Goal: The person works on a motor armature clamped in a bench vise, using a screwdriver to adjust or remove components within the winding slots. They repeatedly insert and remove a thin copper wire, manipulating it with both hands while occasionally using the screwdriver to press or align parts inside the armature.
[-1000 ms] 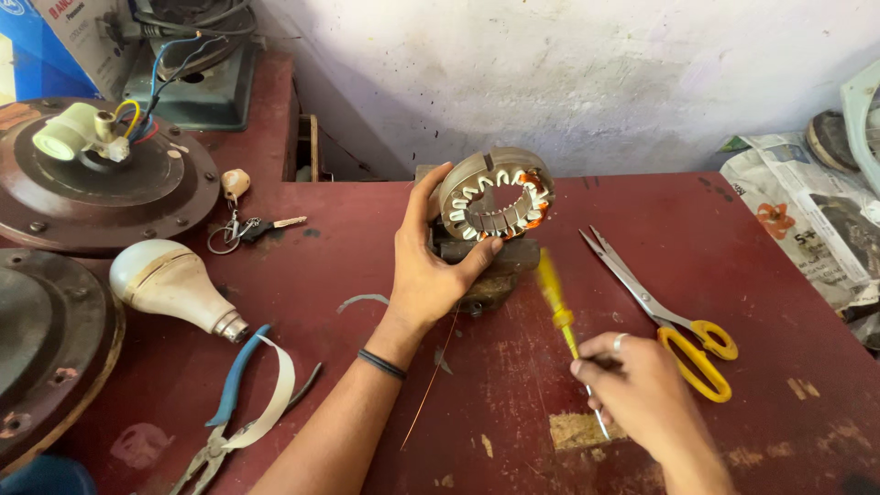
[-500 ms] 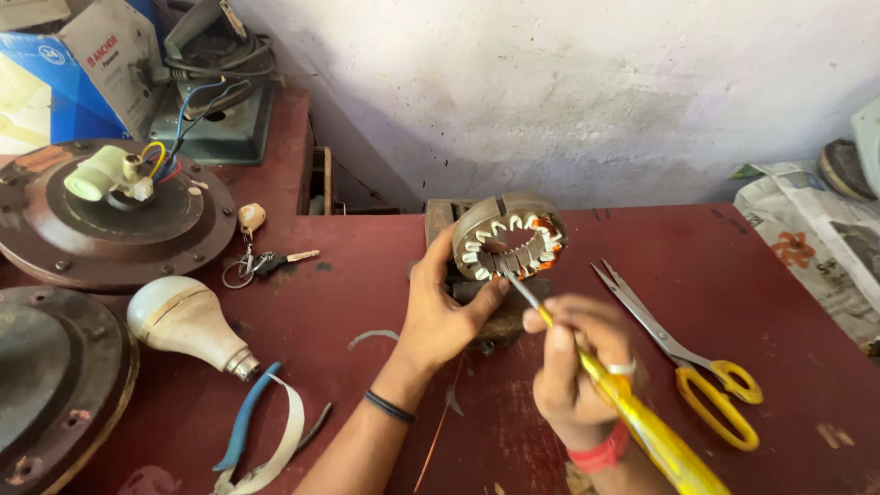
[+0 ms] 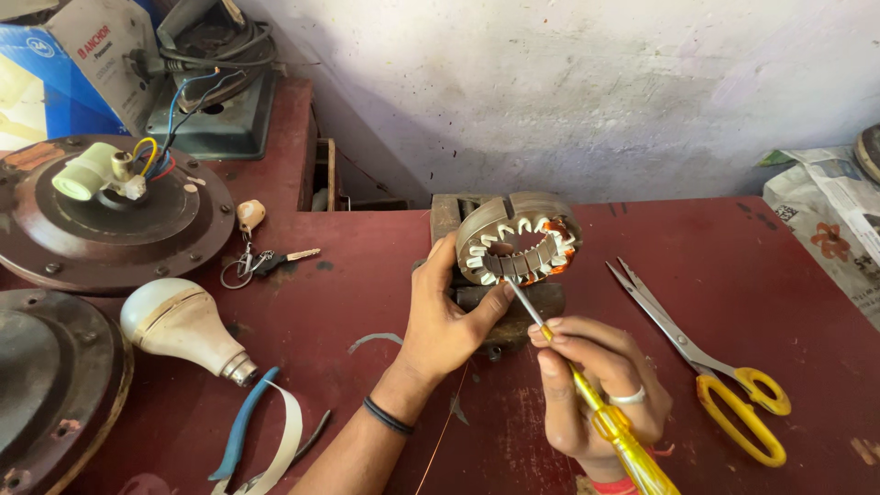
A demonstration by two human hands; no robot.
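While my right hand (image 3: 600, 394) grips the yellow screwdriver (image 3: 596, 408), its tip at the lower slots of the stator (image 3: 518, 240) that my left hand (image 3: 449, 316) clasps upright on the red table (image 3: 733, 238), with some copper winding left inside it, a blue-and-white box (image 3: 69, 64) sits far left.

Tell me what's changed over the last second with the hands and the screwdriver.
The right hand picked the yellow screwdriver up off the table and brought its tip to the stator ring's lower edge. The left hand kept gripping the ring; the scissors and bulb stayed put.
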